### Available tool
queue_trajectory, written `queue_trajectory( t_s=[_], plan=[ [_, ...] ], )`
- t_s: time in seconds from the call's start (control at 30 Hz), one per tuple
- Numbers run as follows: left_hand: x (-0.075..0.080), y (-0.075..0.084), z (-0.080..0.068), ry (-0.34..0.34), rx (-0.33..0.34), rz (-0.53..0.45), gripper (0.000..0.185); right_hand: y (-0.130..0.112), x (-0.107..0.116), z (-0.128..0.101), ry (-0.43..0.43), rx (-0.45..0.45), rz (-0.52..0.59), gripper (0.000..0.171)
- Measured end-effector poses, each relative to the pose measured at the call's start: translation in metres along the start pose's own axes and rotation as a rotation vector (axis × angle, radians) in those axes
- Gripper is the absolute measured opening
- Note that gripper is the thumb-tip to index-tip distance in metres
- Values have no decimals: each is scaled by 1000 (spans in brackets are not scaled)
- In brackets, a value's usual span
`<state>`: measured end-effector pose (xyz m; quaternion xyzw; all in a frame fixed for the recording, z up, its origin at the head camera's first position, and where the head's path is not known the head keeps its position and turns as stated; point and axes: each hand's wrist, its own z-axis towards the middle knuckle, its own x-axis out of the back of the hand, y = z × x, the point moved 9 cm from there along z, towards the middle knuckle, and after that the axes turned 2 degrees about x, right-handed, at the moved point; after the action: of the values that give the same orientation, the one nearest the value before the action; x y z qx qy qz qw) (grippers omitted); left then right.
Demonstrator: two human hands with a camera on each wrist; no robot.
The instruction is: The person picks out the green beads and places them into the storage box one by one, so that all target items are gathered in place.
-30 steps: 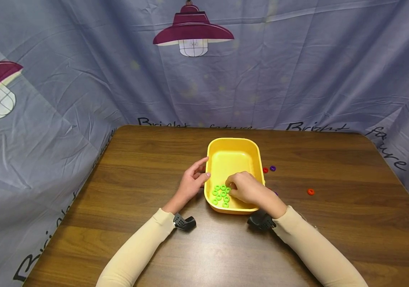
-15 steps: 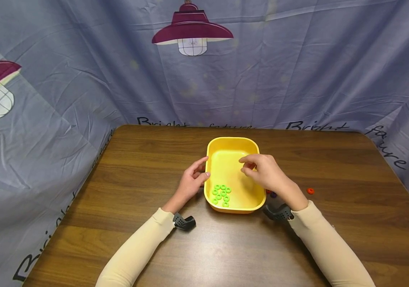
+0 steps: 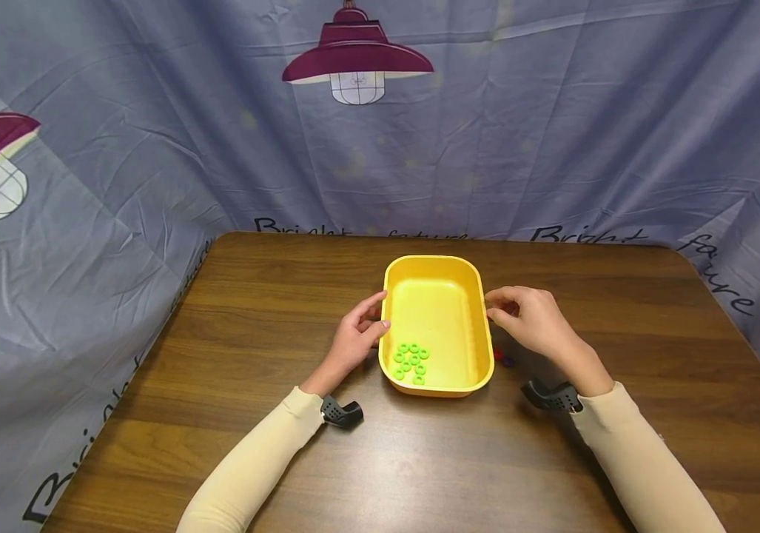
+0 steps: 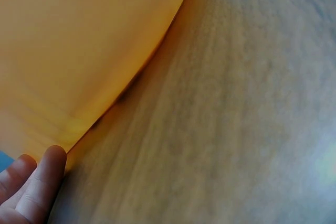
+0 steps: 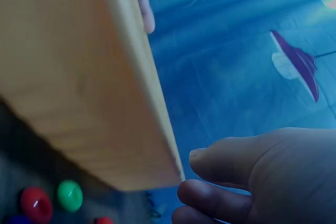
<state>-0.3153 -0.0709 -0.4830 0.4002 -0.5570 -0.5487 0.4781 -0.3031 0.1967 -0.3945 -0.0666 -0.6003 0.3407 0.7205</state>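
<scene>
The tray [image 3: 434, 292], a yellow plastic tub with rounded corners and sloping walls, sits mid-table [image 3: 253, 311], long axis running away from the person. The left hand [image 3: 355, 337] rests against its left wall, thumb hooked near the rim, fingers loosely curled along the outside; it steadies the tray more than it grips. The right hand [image 3: 531, 318] is at the right rim with fingers bent and their tips at or just beside the edge; whether they pinch the rim or only hover by it I cannot tell, and the right wrist view shows the fingers [image 5: 220, 200] a little off the tray corner [image 5: 131, 129], holding nothing visible.

The tray looks light, thin-walled and smooth, probably a bit flexible; on this slick wood-grain laminate it would likely slide at a nudge. A hold on both long rims, thumbs over the lip, seems the surest.

The green rings [image 3: 411, 361] lie clustered on the near floor of the tray. They are small, hard-looking and glossy, light enough to skate or bounce if the tray tips. A fingertip pinch across a ring should do.

Outside the right wall, loose beads [image 5: 52, 198] lie on the table: red and green ones show, and a darker one is partly cut off
</scene>
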Motion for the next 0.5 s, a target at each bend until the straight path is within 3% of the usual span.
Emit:
queue_trajectory(
  t_s=[0.5],
  plan=[
    [0, 1, -1, 2, 5, 3, 57, 34, -6, -17, -41, -33, -56, 19]
  ],
)
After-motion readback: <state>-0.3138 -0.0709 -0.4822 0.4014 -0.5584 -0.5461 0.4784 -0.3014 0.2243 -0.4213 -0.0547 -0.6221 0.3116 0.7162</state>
